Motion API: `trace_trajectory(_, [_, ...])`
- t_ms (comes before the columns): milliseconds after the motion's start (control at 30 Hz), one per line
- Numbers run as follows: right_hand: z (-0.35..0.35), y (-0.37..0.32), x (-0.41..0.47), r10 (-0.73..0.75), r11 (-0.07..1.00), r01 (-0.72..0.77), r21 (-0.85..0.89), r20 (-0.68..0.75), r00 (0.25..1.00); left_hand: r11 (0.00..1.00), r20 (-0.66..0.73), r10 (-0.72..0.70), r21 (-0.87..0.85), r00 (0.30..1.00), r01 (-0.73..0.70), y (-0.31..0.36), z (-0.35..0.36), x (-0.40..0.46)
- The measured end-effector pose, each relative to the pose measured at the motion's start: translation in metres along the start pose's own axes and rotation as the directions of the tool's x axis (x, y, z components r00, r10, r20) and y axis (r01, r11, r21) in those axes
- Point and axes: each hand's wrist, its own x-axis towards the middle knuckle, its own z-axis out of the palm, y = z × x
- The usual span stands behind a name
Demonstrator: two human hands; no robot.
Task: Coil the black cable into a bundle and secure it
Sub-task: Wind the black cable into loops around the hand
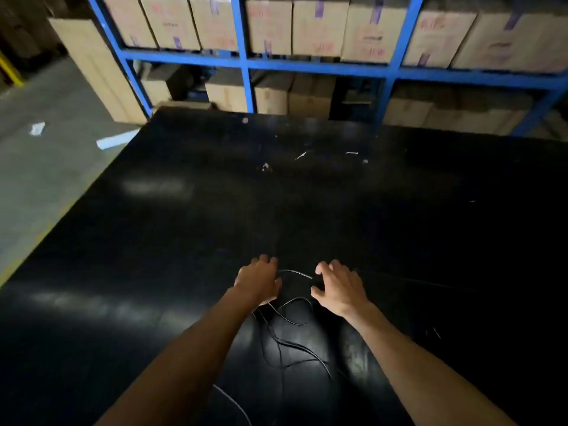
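Fingers on the right hand are spread and slightly curled, palm down, gripping nothing that I can make out, and they hover just right of a raised arc of the cable. Over on the other side, the left hand is palm down too, fingertips bent toward the table; strands run under its palm, but whether it grips them I cannot tell. Loose black loops sprawl between the two wrists and trail back toward the near edge, hard to follow against the dark glossy top. Beyond the far edge stands a blue rack packed with cardboard boxes, and grey floor shows at left.
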Motion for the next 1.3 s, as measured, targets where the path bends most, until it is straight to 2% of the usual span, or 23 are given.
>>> trace_trajectory(200, [0.038,0.008,0.055,-0.037,0.999,0.037,-0.010,0.004,0.999,0.997,0.013,-0.055,0.059,0.998,0.054,0.013,0.022,0.048])
trace_trajectory(300, [0.051,0.011,0.067,-0.087,0.996,0.086,-0.015,-0.081,0.993,0.998,0.049,-0.058,0.036,0.997,0.056,0.018,0.031,0.058])
trace_trajectory(367, [0.055,0.012,0.071,-0.091,0.992,0.103,0.077,-0.146,0.985,0.996,0.051,-0.070,-0.056,0.996,0.073,0.021,0.034,0.063])
trace_trajectory(433, [0.053,0.012,0.073,-0.081,0.972,0.129,0.198,-0.237,0.968,0.967,0.071,-0.077,-0.236,0.995,0.091,0.021,0.032,0.066])
trace_trajectory(500, [0.051,0.014,0.075,-0.034,0.951,0.134,0.280,-0.335,0.942,0.873,0.136,-0.080,-0.468,0.987,0.135,0.019,0.023,0.070])
trace_trajectory(567, [0.047,0.013,0.076,0.119,0.883,0.042,0.467,-0.309,0.944,0.674,0.189,-0.145,-0.700,0.971,0.237,0.017,0.009,0.072])
trace_trajectory(600, [0.043,0.010,0.074,0.220,0.786,-0.045,0.617,-0.211,0.952,0.513,0.205,-0.213,-0.808,0.955,0.288,0.018,0.000,0.073])
trace_trajectory(633, [0.040,0.007,0.070,0.286,0.640,-0.139,0.756,-0.066,0.956,0.309,0.240,-0.282,-0.894,0.929,0.325,0.021,-0.009,0.075])
trace_trajectory(700, [0.035,-0.006,0.059,0.229,0.350,-0.230,0.908,0.155,0.961,-0.146,0.357,-0.311,-0.934,0.881,0.327,0.027,-0.028,0.081])
trace_trajectory(733, [0.033,-0.016,0.051,0.156,0.247,-0.234,0.940,0.199,0.967,-0.320,0.395,-0.267,-0.897,0.879,0.306,0.031,-0.038,0.082])
trace_trajectory(767, [0.028,-0.027,0.043,0.093,0.162,-0.220,0.962,0.207,0.974,-0.435,0.410,-0.219,-0.853,0.885,0.288,0.034,-0.047,0.082])
trace_trajectory(800, [0.022,-0.038,0.036,0.064,0.097,-0.192,0.977,0.186,0.980,-0.504,0.406,-0.177,-0.820,0.896,0.272,0.036,-0.055,0.082])
trace_trajectory(867, [0.008,-0.059,0.025,0.094,-0.003,-0.120,0.993,0.120,0.988,-0.541,0.366,-0.120,-0.803,0.923,0.249,0.035,-0.070,0.076])
trace_trajectory(900, [0.001,-0.066,0.021,0.129,-0.058,-0.087,0.995,0.093,0.987,-0.523,0.336,-0.084,-0.816,0.938,0.246,0.032,-0.076,0.071])
trace_trajectory(1000, [-0.021,-0.081,0.005,0.134,-0.174,-0.060,0.983,0.084,0.987,-0.363,0.251,0.164,-0.884,0.954,0.295,0.014,-0.092,0.054])
trace_trajectory(1067, [-0.030,-0.087,-0.010,0.095,-0.193,-0.064,0.979,0.084,0.992,-0.277,0.212,0.346,-0.908,0.914,0.315,0.002,-0.101,0.041])
trace_trajectory(1133, [-0.033,-0.094,-0.025,0.064,-0.191,-0.066,0.979,0.079,0.995,-0.255,0.161,0.464,-0.917,0.871,0.306,-0.005,-0.107,0.031])
trace_trajectory(1300, [-0.034,-0.111,-0.054,0.085,-0.160,-0.049,0.986,0.063,0.994,-0.244,0.124,0.575,-0.918,0.809,0.314,-0.006,-0.125,0.006])
